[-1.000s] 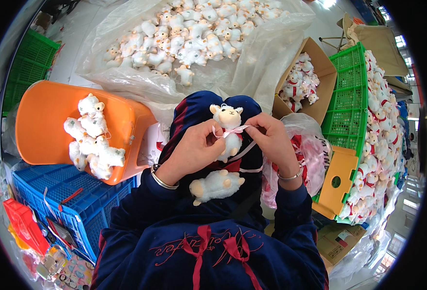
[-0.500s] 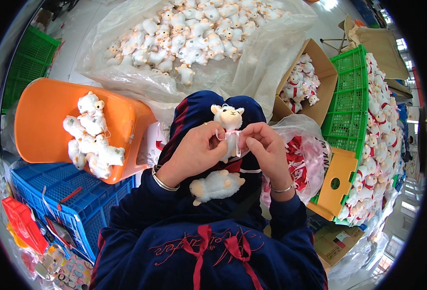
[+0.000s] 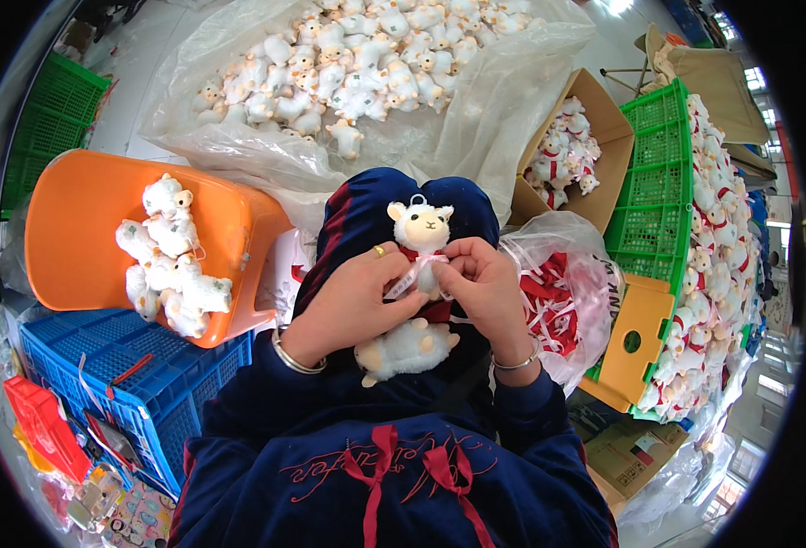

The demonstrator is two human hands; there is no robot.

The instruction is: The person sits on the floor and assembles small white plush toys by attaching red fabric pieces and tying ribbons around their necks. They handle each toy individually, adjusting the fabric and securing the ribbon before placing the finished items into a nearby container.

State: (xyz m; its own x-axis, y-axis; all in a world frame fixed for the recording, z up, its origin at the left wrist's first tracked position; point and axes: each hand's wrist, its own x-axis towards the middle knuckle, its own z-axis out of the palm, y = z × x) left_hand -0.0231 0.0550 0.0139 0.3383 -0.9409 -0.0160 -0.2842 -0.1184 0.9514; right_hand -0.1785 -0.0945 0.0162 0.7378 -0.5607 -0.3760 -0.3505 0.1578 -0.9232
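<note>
A small white plush sheep with a loop on its head lies face up on my lap. Something red shows around its neck, and a pale pink ribbon crosses the front of it. My left hand is closed, pinching the ribbon at the neck's left side. From the right, my right hand pinches the ribbon too, its fingertips against the plush's chest. My fingers hide part of the body. A second plush sheep rests lower on my lap, below my hands.
Several plush sheep lie on an orange stool at left, above a blue crate. A clear sack of plush is ahead. At right are a bag of red-and-white pieces, a cardboard box and a green crate.
The plush has shifted slightly left and down, and red now shows at its neck. My hands have drawn closer together on the ribbon; the ribbon's end now points down-left.
</note>
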